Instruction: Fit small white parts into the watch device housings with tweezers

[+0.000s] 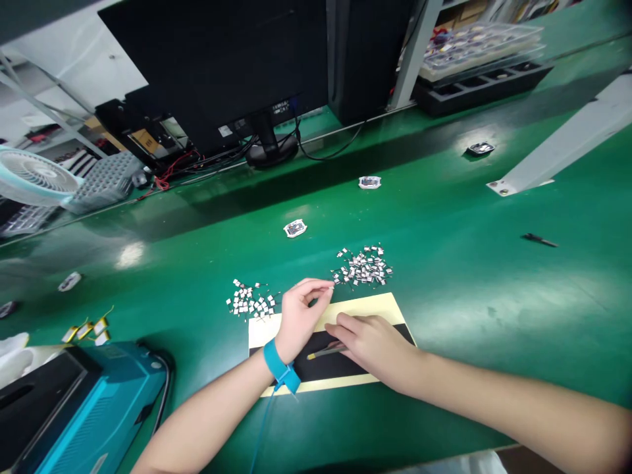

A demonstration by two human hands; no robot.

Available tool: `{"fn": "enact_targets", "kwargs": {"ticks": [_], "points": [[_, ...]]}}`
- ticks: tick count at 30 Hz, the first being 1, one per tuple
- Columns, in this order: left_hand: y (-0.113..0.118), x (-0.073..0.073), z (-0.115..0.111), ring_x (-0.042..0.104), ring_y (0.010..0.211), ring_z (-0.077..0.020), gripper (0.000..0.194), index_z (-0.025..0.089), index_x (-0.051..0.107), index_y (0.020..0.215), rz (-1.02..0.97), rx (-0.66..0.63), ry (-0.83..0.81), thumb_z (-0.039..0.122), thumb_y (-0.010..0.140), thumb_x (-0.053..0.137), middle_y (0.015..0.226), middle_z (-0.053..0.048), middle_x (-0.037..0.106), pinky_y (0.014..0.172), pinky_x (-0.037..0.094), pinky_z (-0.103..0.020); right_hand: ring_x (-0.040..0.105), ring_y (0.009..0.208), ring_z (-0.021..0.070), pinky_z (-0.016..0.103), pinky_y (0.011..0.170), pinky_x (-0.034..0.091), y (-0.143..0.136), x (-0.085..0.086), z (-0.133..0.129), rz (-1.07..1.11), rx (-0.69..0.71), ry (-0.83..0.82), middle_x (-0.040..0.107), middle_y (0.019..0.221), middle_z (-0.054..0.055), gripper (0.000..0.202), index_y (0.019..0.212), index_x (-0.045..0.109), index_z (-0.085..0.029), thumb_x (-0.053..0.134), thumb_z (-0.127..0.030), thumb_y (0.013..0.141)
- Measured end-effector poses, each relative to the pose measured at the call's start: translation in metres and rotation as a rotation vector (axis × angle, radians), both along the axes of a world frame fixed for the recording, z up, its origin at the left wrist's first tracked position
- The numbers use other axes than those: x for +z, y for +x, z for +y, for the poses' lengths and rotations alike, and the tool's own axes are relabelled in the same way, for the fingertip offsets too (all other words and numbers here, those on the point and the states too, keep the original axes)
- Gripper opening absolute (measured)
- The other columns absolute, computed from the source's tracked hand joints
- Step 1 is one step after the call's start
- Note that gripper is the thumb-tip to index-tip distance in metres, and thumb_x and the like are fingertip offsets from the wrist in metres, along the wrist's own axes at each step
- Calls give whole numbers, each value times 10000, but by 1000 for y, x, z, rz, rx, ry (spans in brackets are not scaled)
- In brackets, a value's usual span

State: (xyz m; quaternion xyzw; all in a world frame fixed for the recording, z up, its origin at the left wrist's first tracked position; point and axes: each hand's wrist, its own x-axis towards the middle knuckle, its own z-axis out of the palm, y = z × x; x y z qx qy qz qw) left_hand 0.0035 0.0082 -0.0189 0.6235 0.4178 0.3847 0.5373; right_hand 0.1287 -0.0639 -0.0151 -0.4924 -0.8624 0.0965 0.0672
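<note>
My left hand (303, 313), with a blue strap (281, 367) round its wrist, has thumb and index finger pinched at the near edge of the right pile of small white parts (363, 266); what the fingertips hold is too small to name. My right hand (370, 345) is curled round thin tweezers (326, 352), whose yellowish end points left. Both hands are over a pale yellow sheet (380, 306) with a black band (316, 368) across it. Another pile of small white parts (249, 299) lies left of my left hand.
Small white-framed devices (295, 228) (370, 182) lie beyond the piles. At the left stand a teal machine (118, 401) and yellow parts (85, 330). A dark pen-like tool (540, 239) and a grey metal post (567, 135) are at right; a monitor (222, 59) stands behind.
</note>
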Motion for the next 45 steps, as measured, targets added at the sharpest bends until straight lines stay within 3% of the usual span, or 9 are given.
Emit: {"fn": "enact_targets", "kwargs": {"ticks": [7, 11, 15, 20, 24, 27, 35, 45], "points": [[1, 2, -2, 598, 717, -92, 87, 128, 648, 777, -45, -1, -58, 134, 708, 595, 810, -41, 598, 696, 508, -188, 599, 589, 212, 286, 483, 437, 1, 0, 0, 28, -42, -72, 598, 756, 61, 236, 880, 638, -115, 668, -22, 665], [-2, 1, -3, 599, 711, -89, 85, 137, 649, 773, -60, -2, 23, 140, 696, 612, 797, -33, 595, 688, 522, -187, 610, 627, 197, 261, 515, 439, -3, 2, 2, 138, -138, -156, 623, 751, 43, 189, 803, 638, -125, 708, -54, 643], [-4, 1, -5, 591, 701, -92, 78, 145, 653, 764, -26, 11, 149, 140, 695, 619, 776, -33, 600, 658, 524, -188, 596, 611, 139, 217, 551, 424, 1, 3, 6, 312, -249, -233, 634, 708, -9, 130, 737, 621, -154, 717, -120, 655], [-9, 3, -3, 592, 694, -106, 83, 151, 635, 788, 52, 60, 231, 156, 708, 613, 770, -35, 614, 650, 507, -211, 514, 535, 98, 182, 478, 357, 20, 9, 15, 519, -257, -315, 577, 618, -27, 70, 655, 592, -154, 628, -132, 711], [-10, 6, -5, 609, 703, -127, 114, 170, 635, 815, 152, 12, 340, 162, 702, 622, 767, -33, 657, 669, 495, -241, 380, 464, 83, 202, 435, 287, 34, 18, 22, 908, -381, -406, 533, 624, -10, 162, 734, 583, -144, 550, -300, 761], [-9, 8, -9, 613, 698, -131, 106, 182, 641, 800, 175, -52, 480, 155, 699, 623, 747, -25, 677, 665, 492, -246, 406, 537, 104, 221, 475, 284, 35, 22, 24, 1112, -416, -495, 544, 693, 15, 212, 716, 574, -144, 566, -355, 731], [-9, 10, -12, 611, 678, -114, 142, 179, 629, 806, 205, -84, 603, 109, 682, 631, 740, -19, 684, 647, 498, -214, 316, 505, 91, 218, 473, 220, 29, 13, 21, 1120, -436, -608, 403, 562, -37, 221, 724, 578, -136, 577, -356, 734], [-9, 9, -13, 618, 685, -119, 138, 188, 623, 843, 263, -98, 641, 145, 713, 603, 763, -22, 690, 648, 506, -226, 354, 498, 93, 220, 486, 244, 25, 12, 24, 1151, -500, -634, 455, 552, -35, 173, 661, 563, -136, 587, -308, 668]]}}
